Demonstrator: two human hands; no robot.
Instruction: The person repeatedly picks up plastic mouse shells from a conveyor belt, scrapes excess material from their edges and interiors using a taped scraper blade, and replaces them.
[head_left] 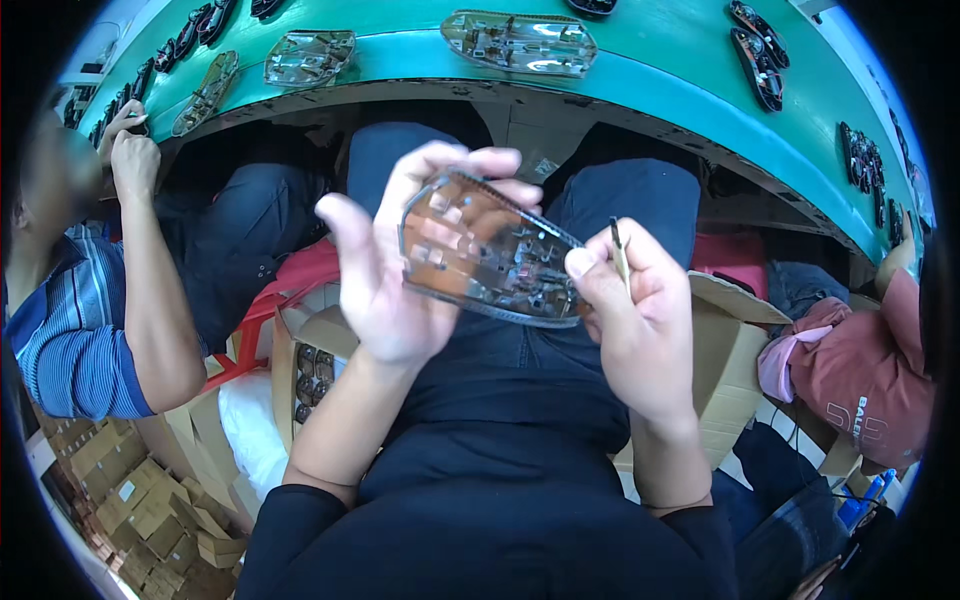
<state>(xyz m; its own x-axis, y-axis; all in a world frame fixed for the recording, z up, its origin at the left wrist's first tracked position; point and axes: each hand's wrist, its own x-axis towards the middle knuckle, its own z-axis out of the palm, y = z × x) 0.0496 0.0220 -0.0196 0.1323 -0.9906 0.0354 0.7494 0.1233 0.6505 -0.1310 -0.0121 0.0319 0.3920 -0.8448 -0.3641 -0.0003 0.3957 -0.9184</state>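
Observation:
A see-through, smoky brown plastic housing, boat-shaped with moulded fittings inside, is tilted above my lap. My right hand pinches its right end between thumb and fingers. A thin, brass-coloured tool with a dark tip also sticks up from that hand; its lower part is hidden. Behind the housing's left end is my left hand, palm up, thumb and fingers spread, partly seen through the plastic. Whether the left palm touches the housing, I cannot tell.
Ahead is the edge of a green worktable, bearing similar clear housings and dark assembled units. A person in a striped shirt sits at left, another in a reddish top at right. Cardboard boxes flank my legs.

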